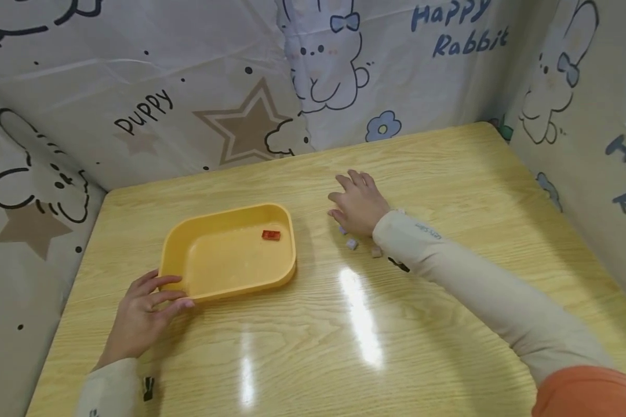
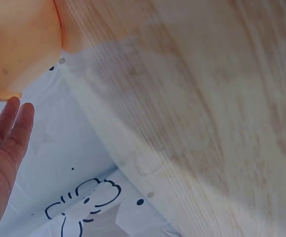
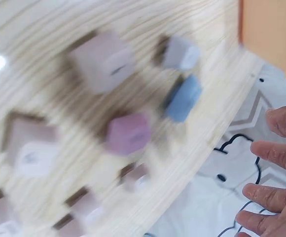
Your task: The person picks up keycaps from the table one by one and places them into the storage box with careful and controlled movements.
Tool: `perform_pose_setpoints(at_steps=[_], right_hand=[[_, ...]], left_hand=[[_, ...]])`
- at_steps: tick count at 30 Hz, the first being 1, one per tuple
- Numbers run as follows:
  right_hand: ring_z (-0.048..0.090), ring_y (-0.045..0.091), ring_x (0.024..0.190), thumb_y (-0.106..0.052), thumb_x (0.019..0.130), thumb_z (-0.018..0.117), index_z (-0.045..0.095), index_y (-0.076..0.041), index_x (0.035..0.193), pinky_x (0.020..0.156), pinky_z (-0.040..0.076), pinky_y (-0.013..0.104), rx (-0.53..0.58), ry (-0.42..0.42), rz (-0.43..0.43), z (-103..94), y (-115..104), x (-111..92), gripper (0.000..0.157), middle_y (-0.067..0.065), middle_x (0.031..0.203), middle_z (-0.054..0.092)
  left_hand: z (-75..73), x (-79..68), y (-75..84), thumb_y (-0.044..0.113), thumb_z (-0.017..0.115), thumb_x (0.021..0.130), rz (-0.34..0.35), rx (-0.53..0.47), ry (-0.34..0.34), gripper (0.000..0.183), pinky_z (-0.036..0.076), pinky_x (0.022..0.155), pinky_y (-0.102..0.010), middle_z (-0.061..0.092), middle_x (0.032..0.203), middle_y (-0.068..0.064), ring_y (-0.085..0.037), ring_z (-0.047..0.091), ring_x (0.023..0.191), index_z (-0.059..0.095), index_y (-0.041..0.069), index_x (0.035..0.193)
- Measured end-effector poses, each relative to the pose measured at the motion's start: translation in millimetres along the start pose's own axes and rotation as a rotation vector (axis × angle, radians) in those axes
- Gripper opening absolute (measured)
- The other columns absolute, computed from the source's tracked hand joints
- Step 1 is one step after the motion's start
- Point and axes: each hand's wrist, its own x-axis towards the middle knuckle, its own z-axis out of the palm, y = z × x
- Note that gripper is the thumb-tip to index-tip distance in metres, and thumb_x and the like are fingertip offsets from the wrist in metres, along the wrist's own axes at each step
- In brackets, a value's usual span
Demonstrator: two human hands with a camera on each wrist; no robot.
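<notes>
A shallow yellow tray (image 1: 229, 292) stands on the left part of the table, with a small red block (image 1: 271, 235) inside near its right end. My left hand (image 1: 148, 313) holds the tray by its near left corner, fingers over the rim and thumb along the front. Over the small blocks my right hand (image 1: 360, 202) hovers with fingers spread, holding nothing. In the right wrist view a pink block (image 3: 129, 133), a blue block (image 3: 184, 98), a whitish block (image 3: 181, 53) and a pale cube (image 3: 103, 61) lie loose on the wood. My right hand and forearm hide part of this group from above.
Several more pale blocks (image 3: 32, 148) lie about the group, blurred. The glossy wooden table (image 1: 302, 347) meets a printed cloth (image 1: 240, 69) along its back and sides. My right sleeve (image 1: 480, 289) crosses the table's right half.
</notes>
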Motion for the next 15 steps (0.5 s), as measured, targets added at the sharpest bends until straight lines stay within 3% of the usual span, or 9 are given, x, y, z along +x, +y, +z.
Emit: perform_pose_setpoints(at_steps=[4, 6, 8, 13, 15], right_hand=[[0.031, 0.04, 0.142, -0.037, 0.097, 0.054, 0.062, -0.016, 0.126, 0.119, 0.026, 0.055, 0.015, -0.02, 0.019, 4.7, 13, -7, 0.037, 0.016, 0.149, 0.041], [0.031, 0.04, 0.142, -0.036, 0.096, 0.055, 0.061, -0.015, 0.127, 0.119, 0.025, 0.055, 0.034, -0.041, 0.031, 7.9, 19, -11, 0.037, 0.016, 0.149, 0.041], [0.031, 0.041, 0.142, -0.035, 0.096, 0.055, 0.06, -0.014, 0.128, 0.119, 0.025, 0.055, 0.057, -0.055, 0.04, 11.2, 24, -15, 0.038, 0.017, 0.149, 0.04], [0.03, 0.044, 0.142, -0.033, 0.097, 0.055, 0.054, -0.01, 0.133, 0.118, 0.027, 0.057, 0.09, -0.083, 0.029, 21.5, 29, -22, 0.043, 0.02, 0.15, 0.037], [0.03, 0.044, 0.141, -0.033, 0.097, 0.056, 0.053, -0.01, 0.133, 0.118, 0.028, 0.058, 0.094, -0.098, 0.01, 26.1, 30, -24, 0.044, 0.021, 0.151, 0.036]], left_hand=[[-2.2, -1.6, 1.1, 0.009, 0.084, 0.064, -0.035, -0.008, -0.025, 0.015, 0.038, 0.107, -0.056, 0.07, 0.105, -0.017, -0.048, 0.051, 0.117, 0.076, 0.007, 0.076], [-3.0, -1.8, 1.2, 0.009, 0.084, 0.065, -0.048, -0.016, -0.037, 0.014, 0.037, 0.1, -0.064, 0.07, 0.106, -0.017, -0.049, 0.049, 0.118, 0.076, 0.007, 0.077], [-2.6, -1.0, 0.8, 0.01, 0.084, 0.065, -0.044, -0.016, -0.035, 0.014, 0.037, 0.105, -0.06, 0.07, 0.106, -0.017, -0.048, 0.05, 0.118, 0.076, 0.007, 0.077], [-1.4, -1.4, -0.7, 0.008, 0.085, 0.063, -0.017, -0.008, -0.017, 0.016, 0.03, 0.118, -0.027, 0.071, 0.104, -0.015, -0.044, 0.054, 0.113, 0.076, 0.009, 0.076], [-1.3, -1.5, -0.6, 0.008, 0.084, 0.063, -0.021, -0.01, -0.023, 0.016, 0.031, 0.118, -0.028, 0.071, 0.105, -0.015, -0.044, 0.053, 0.113, 0.076, 0.009, 0.077]])
